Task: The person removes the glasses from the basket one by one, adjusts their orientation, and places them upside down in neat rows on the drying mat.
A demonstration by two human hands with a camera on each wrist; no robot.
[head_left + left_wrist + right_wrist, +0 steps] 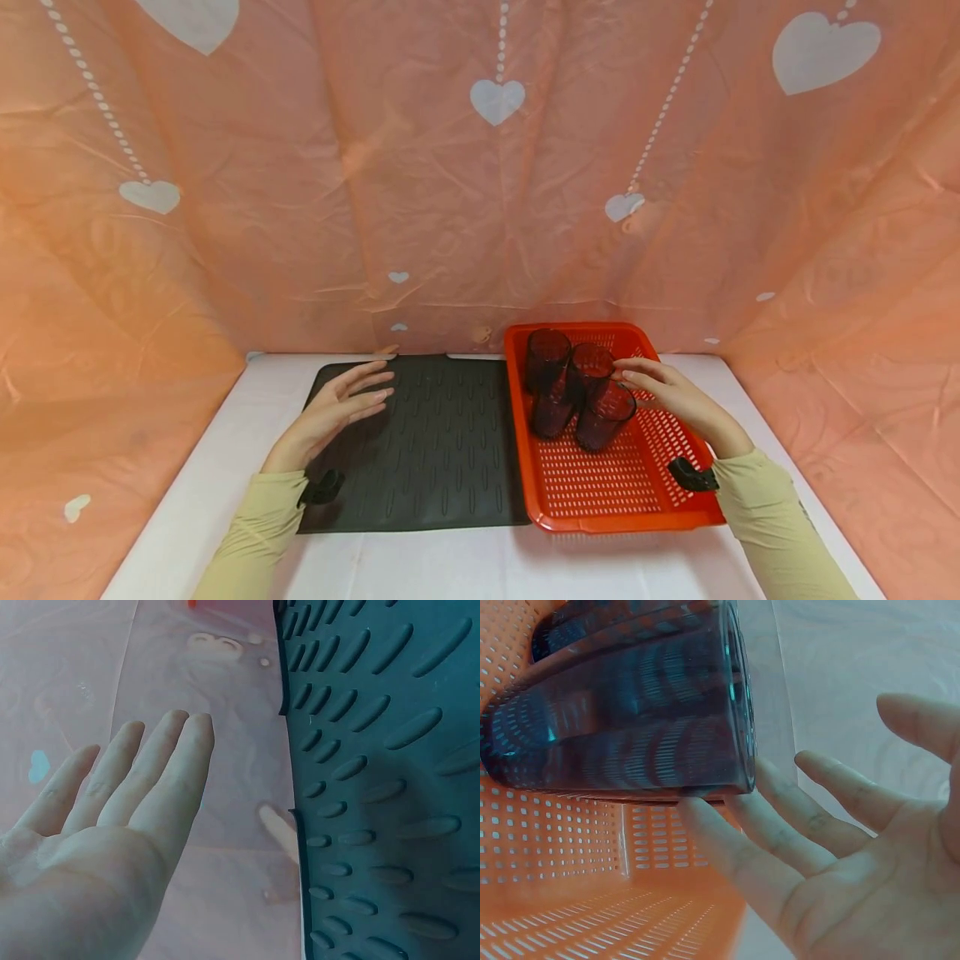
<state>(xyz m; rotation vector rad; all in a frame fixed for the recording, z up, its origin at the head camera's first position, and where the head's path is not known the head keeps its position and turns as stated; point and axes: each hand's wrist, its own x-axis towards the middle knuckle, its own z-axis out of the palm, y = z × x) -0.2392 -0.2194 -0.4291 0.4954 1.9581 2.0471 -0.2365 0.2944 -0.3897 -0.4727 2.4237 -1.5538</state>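
Observation:
My left hand (335, 412) hovers over the left part of a dark ribbed mat (442, 450), its fingers extended and holding nothing. In the left wrist view the palm of that hand (112, 817) faces the camera beside the mat (360, 847). Several dark purple drinking glasses stand grouped in a red plastic basket (600, 521). My right hand (678, 400) is at the right side of the glasses, nearest the front one (606, 417). In the right wrist view its spread fingers (739, 859) reach right to the rim of a glass (622, 712) without curling round it.
The mat and basket sit side by side on a white-covered table (420, 567). Peach cloth (450, 208) printed with white hearts hangs behind and along both sides. The basket has raised, slotted walls (675, 836). A black strap (693, 475) is on the right wrist.

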